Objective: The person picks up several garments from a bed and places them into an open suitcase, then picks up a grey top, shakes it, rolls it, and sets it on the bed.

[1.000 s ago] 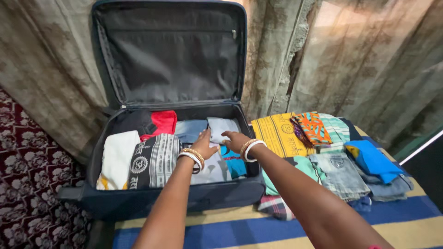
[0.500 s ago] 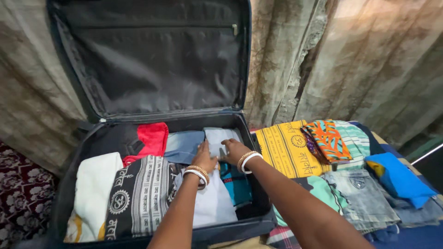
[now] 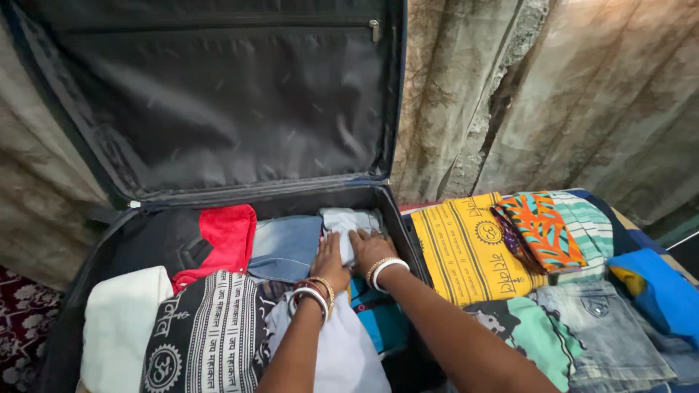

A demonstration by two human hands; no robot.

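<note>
This looks like a room in a home, most likely a bedroom. An open dark suitcase [image 3: 218,240] lies on the left with its lid [image 3: 218,94] propped against the far wall, and folded clothes fill it: a red garment [image 3: 226,236], a blue one [image 3: 287,244], a black-and-white printed cloth [image 3: 204,335] and a cream piece [image 3: 120,327]. To the right, more folded clothing is laid out on a bed: a yellow printed cloth [image 3: 466,244], an orange patterned piece [image 3: 542,229] and jeans [image 3: 604,327]. The far wall [image 3: 582,94] is rough, stained and cracked plaster. At the near left corner, a maroon floral carpet [image 3: 18,327] covers the floor.
</note>
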